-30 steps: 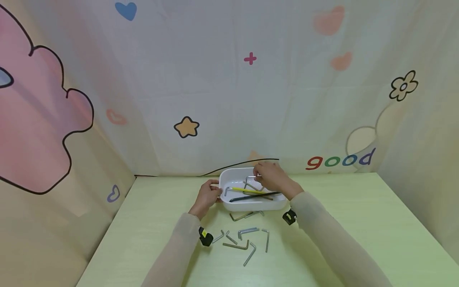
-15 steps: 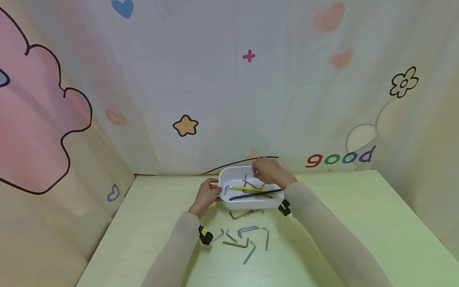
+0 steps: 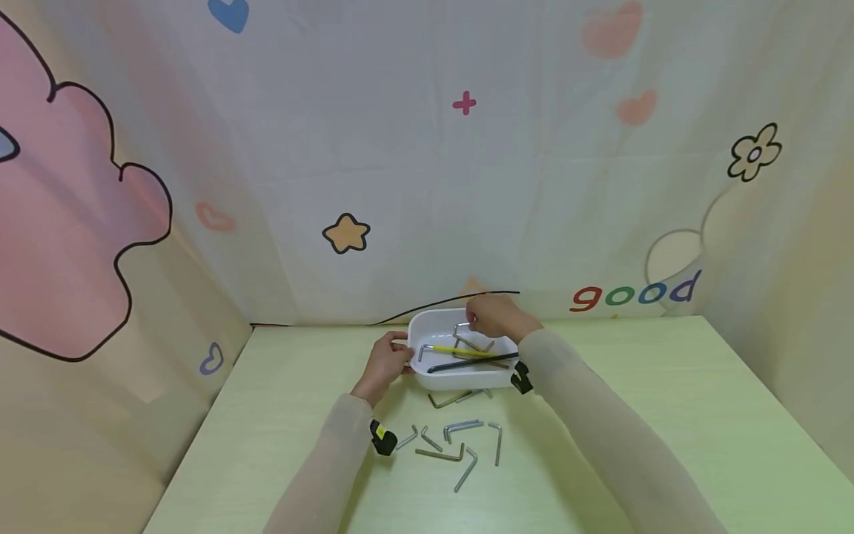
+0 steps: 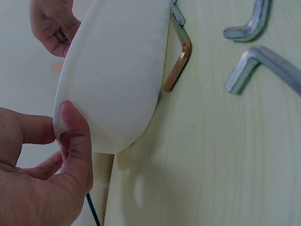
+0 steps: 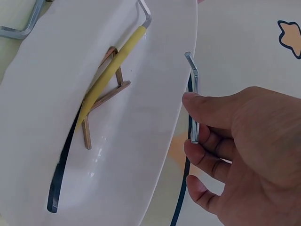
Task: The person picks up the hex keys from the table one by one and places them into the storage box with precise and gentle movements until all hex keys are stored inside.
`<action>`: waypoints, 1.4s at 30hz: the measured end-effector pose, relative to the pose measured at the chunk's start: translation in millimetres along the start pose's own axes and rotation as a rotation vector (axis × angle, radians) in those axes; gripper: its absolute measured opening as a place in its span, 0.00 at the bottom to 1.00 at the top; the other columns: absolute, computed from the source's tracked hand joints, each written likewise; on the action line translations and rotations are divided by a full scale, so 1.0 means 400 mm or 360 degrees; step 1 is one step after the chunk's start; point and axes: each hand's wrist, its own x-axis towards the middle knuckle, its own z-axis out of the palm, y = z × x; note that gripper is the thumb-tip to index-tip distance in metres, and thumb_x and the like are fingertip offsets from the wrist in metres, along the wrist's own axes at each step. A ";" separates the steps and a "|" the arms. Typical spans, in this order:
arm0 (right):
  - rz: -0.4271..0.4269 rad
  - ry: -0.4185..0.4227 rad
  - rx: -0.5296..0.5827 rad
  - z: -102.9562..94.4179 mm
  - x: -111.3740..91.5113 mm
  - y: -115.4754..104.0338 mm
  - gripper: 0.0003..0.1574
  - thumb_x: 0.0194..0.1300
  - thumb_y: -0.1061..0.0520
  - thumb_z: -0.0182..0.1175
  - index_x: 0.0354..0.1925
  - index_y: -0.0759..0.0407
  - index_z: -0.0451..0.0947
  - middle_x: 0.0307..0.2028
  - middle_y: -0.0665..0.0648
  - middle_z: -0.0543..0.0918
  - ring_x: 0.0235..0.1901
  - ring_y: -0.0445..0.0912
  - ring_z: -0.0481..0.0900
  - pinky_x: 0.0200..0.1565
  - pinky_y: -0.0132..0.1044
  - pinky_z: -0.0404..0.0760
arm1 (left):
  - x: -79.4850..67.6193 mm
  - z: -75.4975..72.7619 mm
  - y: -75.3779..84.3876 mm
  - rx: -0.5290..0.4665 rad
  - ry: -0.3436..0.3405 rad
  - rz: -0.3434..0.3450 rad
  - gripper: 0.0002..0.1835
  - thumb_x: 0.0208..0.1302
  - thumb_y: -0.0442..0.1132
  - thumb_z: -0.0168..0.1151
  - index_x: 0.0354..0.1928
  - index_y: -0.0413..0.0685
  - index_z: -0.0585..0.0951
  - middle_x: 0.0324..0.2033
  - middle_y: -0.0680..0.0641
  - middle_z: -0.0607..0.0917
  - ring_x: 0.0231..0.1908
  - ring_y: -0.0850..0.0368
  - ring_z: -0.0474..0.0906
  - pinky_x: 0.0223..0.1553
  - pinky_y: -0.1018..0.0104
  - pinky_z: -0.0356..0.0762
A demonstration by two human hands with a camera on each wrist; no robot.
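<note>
A white tray [image 3: 460,381] stands at the back of the table. At its left end my left hand [image 3: 385,362] pinches the rim between thumb and fingers. Over the tray's far side, my right hand [image 3: 497,314] pinches a silver hex key [image 5: 195,80] between thumb and fingers, with the bent end sticking out. Inside the tray lie a yellow-sleeved hex key [image 5: 113,68], a black hex key [image 5: 59,176] and several bronze hex keys [image 5: 113,95], crossing one another. The right wrist hides the tray's right end in the head view.
Several loose silver and bronze hex keys lie on the table in front of the tray, among them a bronze one [image 3: 440,455] and a silver one [image 3: 498,445]. A printed curtain [image 3: 427,185] hangs right behind the tray.
My right hand has moved slightly left over the tray, carrying the silver hex key. My left hand keeps its hold on the rim, and the loose hex keys lie as before.
</note>
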 end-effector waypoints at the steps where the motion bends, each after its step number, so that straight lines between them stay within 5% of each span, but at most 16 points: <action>1: 0.0005 -0.0008 -0.0003 0.000 0.002 -0.001 0.06 0.68 0.56 0.60 0.40 0.56 0.82 0.41 0.52 0.85 0.44 0.49 0.81 0.51 0.51 0.79 | 0.000 0.000 0.000 0.0000 -0.0002 -0.0002 0.20 0.68 0.31 0.56 0.62 0.38 0.71 0.37 0.45 0.75 0.34 0.51 0.78 0.31 0.69 0.83; 9: 0.0012 -0.0040 -0.0015 0.008 0.016 -0.009 0.07 0.67 0.54 0.61 0.38 0.56 0.82 0.37 0.52 0.84 0.39 0.47 0.79 0.46 0.45 0.80 | 0.003 0.000 0.001 0.0004 -0.0003 0.0000 0.20 0.68 0.31 0.56 0.62 0.38 0.71 0.37 0.44 0.75 0.34 0.52 0.77 0.31 0.69 0.83; 16: 0.0050 -0.0063 0.0010 0.018 0.020 -0.007 0.21 0.66 0.47 0.63 0.49 0.62 0.80 0.40 0.55 0.83 0.41 0.49 0.79 0.49 0.51 0.79 | 0.004 0.000 -0.001 0.0008 0.0005 -0.0011 0.20 0.68 0.31 0.57 0.62 0.38 0.71 0.37 0.45 0.75 0.33 0.53 0.77 0.31 0.68 0.83; 42: -0.0025 0.0287 0.0051 0.040 -0.098 -0.025 0.26 0.65 0.43 0.64 0.54 0.58 0.79 0.48 0.58 0.82 0.47 0.53 0.80 0.51 0.53 0.78 | 0.003 0.001 -0.003 -0.0024 -0.0014 -0.0003 0.21 0.69 0.30 0.56 0.63 0.37 0.71 0.36 0.44 0.76 0.32 0.54 0.78 0.32 0.69 0.83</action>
